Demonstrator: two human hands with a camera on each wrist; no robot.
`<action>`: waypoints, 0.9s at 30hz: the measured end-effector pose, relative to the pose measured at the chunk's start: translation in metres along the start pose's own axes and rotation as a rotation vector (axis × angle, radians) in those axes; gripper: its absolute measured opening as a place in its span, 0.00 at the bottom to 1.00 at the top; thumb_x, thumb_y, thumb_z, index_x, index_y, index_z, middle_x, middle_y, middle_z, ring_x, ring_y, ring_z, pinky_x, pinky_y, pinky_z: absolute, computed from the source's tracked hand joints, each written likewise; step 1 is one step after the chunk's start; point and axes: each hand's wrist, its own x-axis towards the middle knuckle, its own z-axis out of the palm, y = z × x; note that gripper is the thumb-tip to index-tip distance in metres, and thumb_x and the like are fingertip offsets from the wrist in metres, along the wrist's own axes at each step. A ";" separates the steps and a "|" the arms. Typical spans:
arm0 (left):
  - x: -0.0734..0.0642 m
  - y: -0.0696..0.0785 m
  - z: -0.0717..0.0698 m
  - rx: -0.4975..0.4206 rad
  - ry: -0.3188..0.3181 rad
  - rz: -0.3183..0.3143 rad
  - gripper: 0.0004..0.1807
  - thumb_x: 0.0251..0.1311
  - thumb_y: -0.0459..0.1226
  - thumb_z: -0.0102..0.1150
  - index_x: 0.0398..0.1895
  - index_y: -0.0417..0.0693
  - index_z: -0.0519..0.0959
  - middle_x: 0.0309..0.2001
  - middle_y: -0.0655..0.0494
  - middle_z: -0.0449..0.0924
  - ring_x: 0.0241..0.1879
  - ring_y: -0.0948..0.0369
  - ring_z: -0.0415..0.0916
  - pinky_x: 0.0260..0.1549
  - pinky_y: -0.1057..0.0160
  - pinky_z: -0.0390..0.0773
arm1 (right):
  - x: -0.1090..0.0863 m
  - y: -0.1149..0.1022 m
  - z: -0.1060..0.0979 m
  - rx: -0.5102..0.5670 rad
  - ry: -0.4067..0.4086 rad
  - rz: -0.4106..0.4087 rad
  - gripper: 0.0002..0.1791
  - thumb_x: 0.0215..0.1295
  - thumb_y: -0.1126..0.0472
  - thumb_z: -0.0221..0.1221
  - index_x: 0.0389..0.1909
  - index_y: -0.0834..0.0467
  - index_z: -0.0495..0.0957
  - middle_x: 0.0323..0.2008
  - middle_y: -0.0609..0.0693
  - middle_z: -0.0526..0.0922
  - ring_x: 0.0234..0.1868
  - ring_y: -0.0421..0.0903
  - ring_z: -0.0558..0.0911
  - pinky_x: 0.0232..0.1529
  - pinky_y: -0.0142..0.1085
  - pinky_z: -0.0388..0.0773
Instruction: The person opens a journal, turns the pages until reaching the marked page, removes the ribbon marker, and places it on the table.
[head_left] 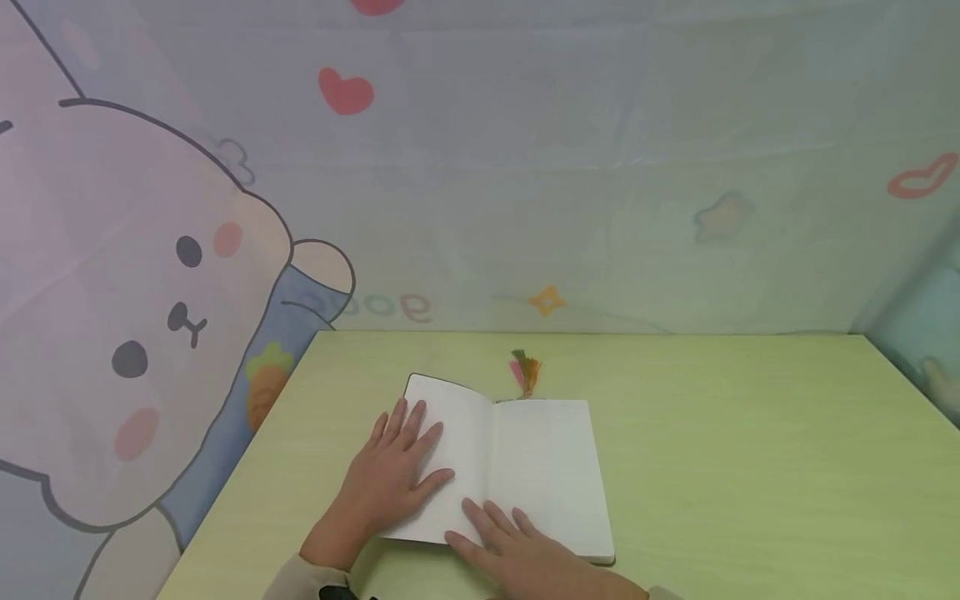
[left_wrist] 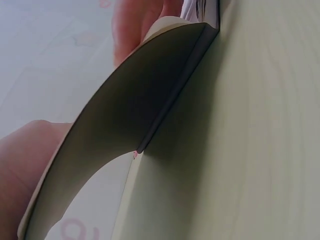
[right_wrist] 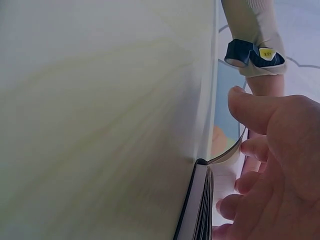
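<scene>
An open notebook (head_left: 551, 475) with blank-looking white pages lies on the table. My left hand (head_left: 390, 479) rests on its left page, fingers straight and spread. My right hand (head_left: 532, 558) lies across the lower edge near the fold, its extended fingers touching the pages. In the left wrist view, the dark-edged cover (left_wrist: 125, 95) bows up from the table, with part of the left hand (left_wrist: 25, 175) behind it. The right wrist view shows the right hand (right_wrist: 280, 165) beside the notebook's page block (right_wrist: 200, 200); its fingertips are partly hidden there.
A tassel (head_left: 527, 371) in pink, green and orange sticks out above the notebook's top edge. Underneath is a light yellow-green table (head_left: 750, 458), reaching further to the right. Behind it hangs a cloth backdrop (head_left: 525, 167) with a cartoon animal at left.
</scene>
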 end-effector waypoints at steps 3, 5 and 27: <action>-0.001 0.000 0.001 0.000 -0.013 -0.005 0.34 0.62 0.59 0.46 0.63 0.47 0.69 0.68 0.44 0.58 0.69 0.46 0.47 0.66 0.47 0.49 | 0.000 0.001 0.001 -0.022 0.006 -0.006 0.42 0.63 0.29 0.36 0.72 0.50 0.51 0.70 0.60 0.52 0.67 0.58 0.58 0.58 0.52 0.66; -0.001 0.000 0.001 -0.012 -0.027 -0.009 0.34 0.62 0.58 0.46 0.64 0.46 0.69 0.67 0.44 0.59 0.68 0.47 0.49 0.65 0.48 0.51 | 0.000 0.002 0.002 -0.029 0.011 -0.011 0.40 0.65 0.31 0.34 0.72 0.50 0.52 0.70 0.60 0.52 0.67 0.57 0.58 0.59 0.51 0.66; -0.002 0.000 0.000 -0.092 -0.007 0.014 0.33 0.63 0.56 0.49 0.62 0.42 0.69 0.66 0.41 0.61 0.67 0.45 0.52 0.64 0.48 0.56 | -0.047 0.047 -0.009 0.031 0.163 0.059 0.29 0.68 0.47 0.50 0.65 0.58 0.66 0.65 0.53 0.66 0.65 0.50 0.65 0.60 0.49 0.65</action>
